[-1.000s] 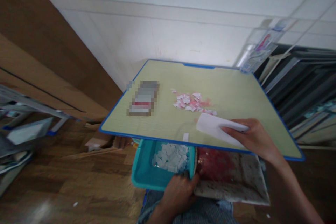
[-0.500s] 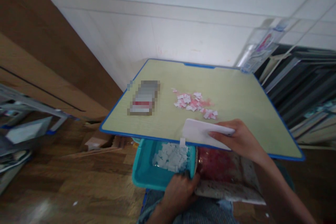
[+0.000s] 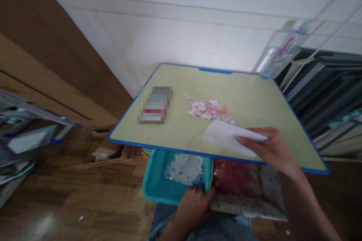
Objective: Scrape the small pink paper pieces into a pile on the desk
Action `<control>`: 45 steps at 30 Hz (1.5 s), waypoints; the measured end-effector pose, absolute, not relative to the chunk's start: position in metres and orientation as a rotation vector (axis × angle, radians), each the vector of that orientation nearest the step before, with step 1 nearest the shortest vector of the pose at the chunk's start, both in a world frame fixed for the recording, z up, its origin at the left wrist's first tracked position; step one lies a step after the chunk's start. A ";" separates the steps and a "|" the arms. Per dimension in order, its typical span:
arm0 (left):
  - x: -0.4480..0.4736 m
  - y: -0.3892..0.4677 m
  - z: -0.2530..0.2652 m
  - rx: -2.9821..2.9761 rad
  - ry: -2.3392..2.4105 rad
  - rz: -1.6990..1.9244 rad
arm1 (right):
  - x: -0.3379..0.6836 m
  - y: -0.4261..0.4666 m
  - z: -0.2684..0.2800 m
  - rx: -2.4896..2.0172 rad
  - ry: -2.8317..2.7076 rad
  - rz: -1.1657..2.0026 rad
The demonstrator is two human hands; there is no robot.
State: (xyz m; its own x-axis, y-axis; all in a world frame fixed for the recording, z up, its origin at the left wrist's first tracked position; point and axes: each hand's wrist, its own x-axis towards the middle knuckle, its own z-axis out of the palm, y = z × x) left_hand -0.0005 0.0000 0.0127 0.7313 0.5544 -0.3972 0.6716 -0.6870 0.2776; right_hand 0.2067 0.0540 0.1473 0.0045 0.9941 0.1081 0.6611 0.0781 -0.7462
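Note:
My right hand (image 3: 268,147) pinches a bent white sheet of paper (image 3: 223,135) just above the front part of the low table (image 3: 254,94). Beyond the sheet's far edge lies a loose pile of small white paper pieces (image 3: 202,109), with pink powder among them. Below the table edge, my left hand (image 3: 195,203) is closed at the right rim of a teal basin (image 3: 161,195); its fingertips are partly hidden. More small white pieces (image 3: 185,169) lie inside the basin.
A blurred-out flat object (image 3: 155,103) rests on the table's left side. A clear plastic bottle (image 3: 283,52) stands at the back right corner. Under the table edge is a red-stained, whitish tray-like item (image 3: 240,184). A cardboard box (image 3: 110,150) sits on the floor to the left.
My right hand has moved the sheet rightward and slightly up, toward the pile. The small white piece that was at the table's front edge above the basin is gone from there. My left hand stays put.

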 end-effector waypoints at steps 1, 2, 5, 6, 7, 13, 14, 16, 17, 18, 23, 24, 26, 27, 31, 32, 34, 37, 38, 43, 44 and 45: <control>-0.001 0.000 0.012 2.527 0.940 -0.403 | 0.210 0.053 0.147 -1.678 -1.654 0.620; -0.001 0.000 0.012 2.526 0.940 -0.407 | 0.213 0.053 0.145 -1.697 -1.605 0.593; -0.002 0.000 0.010 2.521 0.938 -0.382 | 0.209 0.053 0.137 -1.690 -1.578 0.675; -0.002 0.000 0.010 2.520 0.939 -0.368 | 0.203 0.053 0.134 -1.672 -1.602 0.740; -0.002 0.000 0.009 2.521 0.939 -0.356 | 0.197 0.055 0.130 -1.649 -1.635 0.802; -0.002 -0.001 0.008 2.538 0.943 -0.338 | 0.177 0.072 0.115 -1.570 -1.759 0.847; -0.002 0.000 0.009 2.536 0.943 -0.344 | 0.182 0.074 0.112 -1.592 -1.736 0.837; -0.001 0.000 0.010 2.528 0.935 -0.377 | 0.195 0.075 0.108 -1.662 -1.650 0.821; -0.001 0.001 0.011 2.523 0.929 -0.397 | 0.204 0.075 0.106 -1.700 -1.599 0.816; -0.001 0.001 0.012 2.518 0.924 -0.411 | 0.213 0.073 0.104 -1.735 -1.551 0.816; -0.001 0.002 0.015 2.509 0.931 -0.391 | 0.250 0.059 0.105 -1.805 -1.419 0.741; -0.001 0.001 0.014 2.508 0.938 -0.399 | 0.255 0.057 0.107 -1.797 -1.424 0.716; 0.000 0.001 0.014 2.507 0.953 -0.425 | 0.266 0.054 0.111 -1.769 -1.411 0.614; 0.000 0.000 0.014 2.507 0.961 -0.434 | 0.272 0.054 0.114 -1.754 -1.391 0.542; 0.001 -0.001 0.012 2.501 0.982 -0.446 | 0.291 0.055 0.121 -1.724 -1.404 0.394; 0.001 -0.001 0.012 2.498 0.983 -0.444 | 0.294 0.056 0.123 -1.725 -1.451 0.429; 0.001 -0.001 0.012 2.495 0.984 -0.426 | 0.297 0.055 0.126 -1.710 -1.578 0.561; 0.001 -0.001 0.012 2.496 0.989 -0.404 | 0.296 0.054 0.133 -1.621 -1.808 0.817; 0.001 -0.001 0.012 2.495 0.992 -0.408 | 0.296 0.054 0.136 -1.588 -1.866 0.874; 0.001 -0.001 0.011 2.475 1.005 -0.432 | 0.297 0.063 0.138 -1.588 -1.829 0.712; 0.001 -0.001 0.010 2.473 1.005 -0.424 | 0.296 0.066 0.137 -1.594 -1.829 0.703; 0.000 -0.001 0.009 2.473 1.001 -0.417 | 0.296 0.068 0.137 -1.591 -1.848 0.725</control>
State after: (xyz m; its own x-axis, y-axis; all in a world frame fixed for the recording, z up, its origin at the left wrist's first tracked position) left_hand 0.0003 -0.0014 0.0094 0.6929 0.5806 -0.4276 0.7124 -0.6428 0.2816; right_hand 0.2961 0.0684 0.1369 -0.1121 0.9902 0.0829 0.6695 0.1369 -0.7301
